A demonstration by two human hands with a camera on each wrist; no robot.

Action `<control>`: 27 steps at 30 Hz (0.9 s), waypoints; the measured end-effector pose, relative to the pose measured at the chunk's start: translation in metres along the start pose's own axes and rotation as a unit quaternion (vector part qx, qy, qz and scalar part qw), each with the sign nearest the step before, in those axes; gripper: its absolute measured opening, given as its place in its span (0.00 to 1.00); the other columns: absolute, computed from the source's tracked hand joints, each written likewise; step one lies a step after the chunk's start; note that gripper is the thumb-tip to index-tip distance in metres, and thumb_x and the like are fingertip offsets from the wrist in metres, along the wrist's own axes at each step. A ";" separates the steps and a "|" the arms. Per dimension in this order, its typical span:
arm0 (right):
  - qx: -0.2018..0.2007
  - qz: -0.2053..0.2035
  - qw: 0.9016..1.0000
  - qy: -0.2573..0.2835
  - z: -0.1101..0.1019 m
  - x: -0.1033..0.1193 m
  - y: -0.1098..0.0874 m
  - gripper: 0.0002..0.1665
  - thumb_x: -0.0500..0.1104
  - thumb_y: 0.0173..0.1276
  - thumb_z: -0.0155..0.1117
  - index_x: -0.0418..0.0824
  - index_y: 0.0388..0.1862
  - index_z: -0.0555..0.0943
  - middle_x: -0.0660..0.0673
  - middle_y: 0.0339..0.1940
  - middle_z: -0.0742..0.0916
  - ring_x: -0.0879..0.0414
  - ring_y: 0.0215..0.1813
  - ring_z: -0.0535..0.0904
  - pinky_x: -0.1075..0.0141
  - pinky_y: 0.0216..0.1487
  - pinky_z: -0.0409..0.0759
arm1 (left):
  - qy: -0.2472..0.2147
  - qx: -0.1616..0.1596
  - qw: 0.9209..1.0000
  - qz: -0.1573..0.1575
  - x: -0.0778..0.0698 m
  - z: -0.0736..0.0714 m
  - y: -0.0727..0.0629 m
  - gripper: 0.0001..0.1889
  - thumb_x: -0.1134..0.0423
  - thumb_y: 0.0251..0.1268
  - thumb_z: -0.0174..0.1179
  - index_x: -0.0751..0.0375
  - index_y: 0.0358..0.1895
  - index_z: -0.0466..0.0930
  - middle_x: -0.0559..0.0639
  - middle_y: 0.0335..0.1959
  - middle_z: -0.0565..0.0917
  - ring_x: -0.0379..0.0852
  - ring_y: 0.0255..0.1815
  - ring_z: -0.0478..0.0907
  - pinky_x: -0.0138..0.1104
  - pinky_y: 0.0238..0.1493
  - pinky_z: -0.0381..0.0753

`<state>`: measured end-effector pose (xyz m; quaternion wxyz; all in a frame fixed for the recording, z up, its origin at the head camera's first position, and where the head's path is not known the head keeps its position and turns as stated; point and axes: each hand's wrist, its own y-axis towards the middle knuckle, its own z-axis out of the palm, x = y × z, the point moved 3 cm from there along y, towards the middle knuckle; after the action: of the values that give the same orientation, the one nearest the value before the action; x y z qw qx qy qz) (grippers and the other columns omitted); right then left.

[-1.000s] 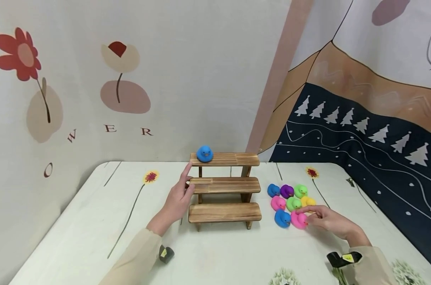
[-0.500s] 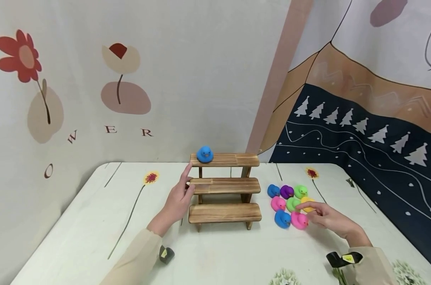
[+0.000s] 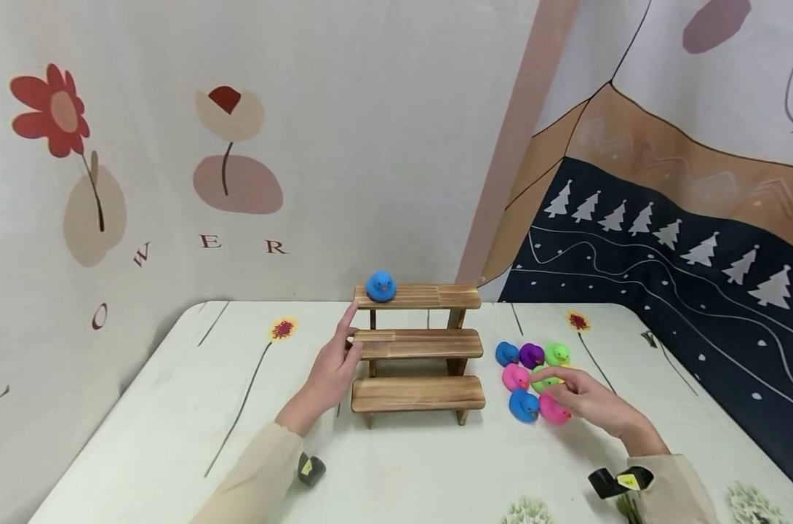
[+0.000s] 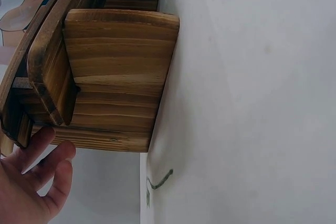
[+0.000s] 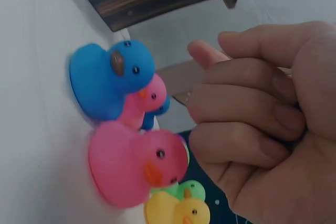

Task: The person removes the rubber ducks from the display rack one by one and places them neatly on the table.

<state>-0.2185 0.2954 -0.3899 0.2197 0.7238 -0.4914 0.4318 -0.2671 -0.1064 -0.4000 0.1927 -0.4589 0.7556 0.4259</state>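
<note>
A three-tier wooden stand point(image 3: 417, 393) stands at the table's middle, a blue rubber duck point(image 3: 380, 287) on the left end of its top shelf. My left hand point(image 3: 327, 371) rests at the stand's left side, index finger reaching up toward the top shelf. In the left wrist view its fingers point(image 4: 58, 156) lie against the wooden side, holding nothing. My right hand point(image 3: 593, 400) hovers over the duck cluster, index finger stretched out above a green duck point(image 3: 540, 383). The right wrist view shows its other fingers point(image 5: 236, 103) curled into the palm, apart from the pink duck point(image 5: 121, 166).
Right of the stand, several rubber ducks sit close together: blue point(image 3: 524, 406), purple point(image 3: 532, 355), pink point(image 3: 516, 377) and green point(image 3: 557, 354) among them. A yellow one is mostly hidden by my right hand. A printed cloth point(image 3: 370, 145) hangs behind the table.
My right hand has shifted left and slightly up over the ducks, its index finger passing from the front pink duck toward the middle green one. My left hand stays at the stand.
</note>
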 end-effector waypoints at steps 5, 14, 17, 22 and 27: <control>-0.023 -0.006 1.000 0.002 0.007 0.008 0.003 0.20 0.38 0.74 0.50 0.30 0.61 0.72 0.50 0.19 0.66 0.53 0.19 0.62 0.65 0.21 0.62 | -0.002 0.001 1.000 -0.004 0.000 0.000 -0.001 0.33 0.66 0.74 0.45 0.47 0.77 0.44 0.64 0.50 0.78 0.48 0.38 0.74 0.43 0.41 0.74; -0.065 -0.018 0.998 0.020 0.017 0.021 0.015 0.20 0.41 0.74 0.53 0.32 0.60 0.73 0.50 0.17 0.67 0.52 0.17 0.62 0.67 0.17 0.61 | -0.001 0.003 1.000 -0.003 -0.002 -0.001 0.000 0.32 0.66 0.75 0.44 0.48 0.77 0.44 0.64 0.50 0.78 0.47 0.38 0.74 0.43 0.40 0.74; -0.071 -0.025 0.997 0.023 0.020 0.024 0.018 0.19 0.40 0.74 0.53 0.31 0.59 0.73 0.50 0.18 0.68 0.49 0.19 0.64 0.66 0.22 0.65 | -0.001 0.004 1.000 0.000 -0.002 0.000 0.001 0.33 0.65 0.75 0.44 0.47 0.77 0.43 0.64 0.50 0.78 0.48 0.38 0.74 0.42 0.40 0.74; -0.075 -0.065 0.995 0.024 0.028 0.033 0.026 0.18 0.37 0.73 0.53 0.30 0.58 0.72 0.51 0.19 0.68 0.55 0.21 0.66 0.66 0.26 0.66 | 0.002 -0.003 1.000 0.003 -0.002 -0.001 0.001 0.33 0.65 0.75 0.44 0.46 0.77 0.43 0.65 0.50 0.78 0.48 0.38 0.74 0.43 0.41 0.74; -0.067 -0.099 0.992 0.032 0.036 0.042 0.035 0.17 0.37 0.73 0.54 0.30 0.58 0.73 0.53 0.18 0.66 0.57 0.19 0.63 0.66 0.23 0.65 | -0.002 0.001 1.000 -0.001 0.000 0.001 0.000 0.33 0.65 0.75 0.44 0.46 0.78 0.42 0.63 0.49 0.78 0.46 0.35 0.72 0.40 0.39 0.73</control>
<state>-0.2291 0.2324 -0.3777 0.3252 0.7384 -0.4377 0.3968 -0.2667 -0.1059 -0.4005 0.1950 -0.4585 0.7552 0.4259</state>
